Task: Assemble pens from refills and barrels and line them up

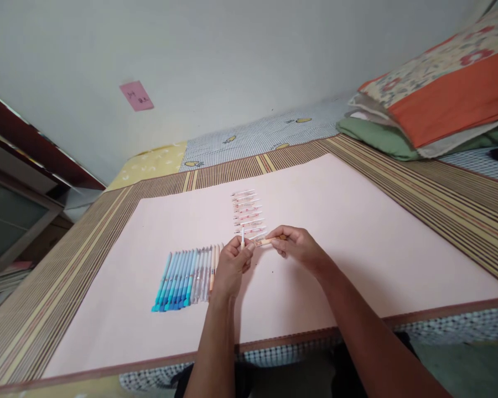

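My left hand is closed, pinching a slim white piece that stands upright from the fingers and has a peach-coloured lower end. Its exact kind is too small to tell. Opposite it, my right hand grips an orange-peach pen, held almost level with one end close to the left fingertips. Just beyond both hands lies a column of thin pen refills, whitish with red or dark marks. Left of my left wrist, a row of pens runs from turquoise and blue through clear to peach; my forearm hides its right end.
A pale pink sheet covers much of the striped mat. At the back right, a floral and orange pillow rests on green folded cloth. A pink note is on the wall. A cabinet stands at left.
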A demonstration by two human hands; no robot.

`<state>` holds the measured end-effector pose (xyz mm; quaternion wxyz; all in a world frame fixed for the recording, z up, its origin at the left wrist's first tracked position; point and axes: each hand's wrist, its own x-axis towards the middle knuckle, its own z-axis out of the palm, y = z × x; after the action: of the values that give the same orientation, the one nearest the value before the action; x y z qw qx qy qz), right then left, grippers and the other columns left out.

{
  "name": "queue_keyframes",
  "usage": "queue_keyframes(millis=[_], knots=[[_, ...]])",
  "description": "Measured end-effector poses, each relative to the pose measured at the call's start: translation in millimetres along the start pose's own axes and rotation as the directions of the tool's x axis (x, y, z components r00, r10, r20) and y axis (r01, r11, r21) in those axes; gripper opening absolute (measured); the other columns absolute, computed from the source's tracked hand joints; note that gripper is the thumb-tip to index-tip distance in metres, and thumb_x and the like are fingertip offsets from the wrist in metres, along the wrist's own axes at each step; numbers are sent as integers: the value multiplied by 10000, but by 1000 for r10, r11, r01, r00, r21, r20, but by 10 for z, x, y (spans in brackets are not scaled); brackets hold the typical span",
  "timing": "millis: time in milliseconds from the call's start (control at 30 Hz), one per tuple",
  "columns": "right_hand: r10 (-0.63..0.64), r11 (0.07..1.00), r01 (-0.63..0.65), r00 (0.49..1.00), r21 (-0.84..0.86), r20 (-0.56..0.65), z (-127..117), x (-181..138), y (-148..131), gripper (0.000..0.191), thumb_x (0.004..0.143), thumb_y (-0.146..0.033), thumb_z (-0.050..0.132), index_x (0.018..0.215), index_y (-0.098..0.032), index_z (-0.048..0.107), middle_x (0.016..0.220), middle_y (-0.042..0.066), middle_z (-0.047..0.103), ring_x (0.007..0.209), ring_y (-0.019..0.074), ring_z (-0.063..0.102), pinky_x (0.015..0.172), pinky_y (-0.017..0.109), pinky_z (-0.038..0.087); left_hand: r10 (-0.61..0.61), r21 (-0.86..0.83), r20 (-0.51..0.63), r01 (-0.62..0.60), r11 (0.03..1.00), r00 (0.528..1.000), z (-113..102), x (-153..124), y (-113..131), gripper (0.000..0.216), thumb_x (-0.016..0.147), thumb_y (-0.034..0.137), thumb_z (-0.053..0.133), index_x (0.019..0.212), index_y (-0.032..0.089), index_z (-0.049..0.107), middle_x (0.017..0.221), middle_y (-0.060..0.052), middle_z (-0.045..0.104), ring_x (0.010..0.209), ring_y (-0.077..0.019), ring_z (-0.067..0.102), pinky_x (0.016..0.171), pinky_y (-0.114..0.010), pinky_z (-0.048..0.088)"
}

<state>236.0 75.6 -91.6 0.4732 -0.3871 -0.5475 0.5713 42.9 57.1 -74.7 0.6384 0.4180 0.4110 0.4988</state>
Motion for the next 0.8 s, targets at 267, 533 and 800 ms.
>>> queue_keyframes(millis=[267, 533, 800], knots=[[77, 960, -111, 987, 257, 139, 49, -14, 11, 277, 807, -442, 743, 872, -179, 683, 601, -41, 527, 537, 93, 438, 506, 238, 290, -34, -81, 180, 50, 995, 983, 16, -42, 52, 336, 789, 382, 795, 805, 180, 528, 536, 95, 342, 454, -41, 211, 460, -200, 149], [134, 805, -206, 977, 557, 167, 241, 21, 87, 246, 752, -356, 807, 824, -170, 663, 646, -29, 536, 542, 74, 407, 514, 227, 300, 34, 49, 77, -38, 998, 996, 117, -111, 190, 337, 876, 479, 684, 823, 174, 551, 563, 73, 402, 473, -55, 239, 482, -221, 156], [126, 634, -126, 990, 763, 58, 191, 32, 47, 196, 664, -201, 849, 750, -166, 677, 605, -47, 477, 526, 56, 295, 453, 193, 224, -4, 136, 93, -9, 991, 996, 149, -123, 196, 336, 960, 487, 554, 901, 162, 620, 558, 61, 462, 455, -57, 287, 490, -234, 185]])
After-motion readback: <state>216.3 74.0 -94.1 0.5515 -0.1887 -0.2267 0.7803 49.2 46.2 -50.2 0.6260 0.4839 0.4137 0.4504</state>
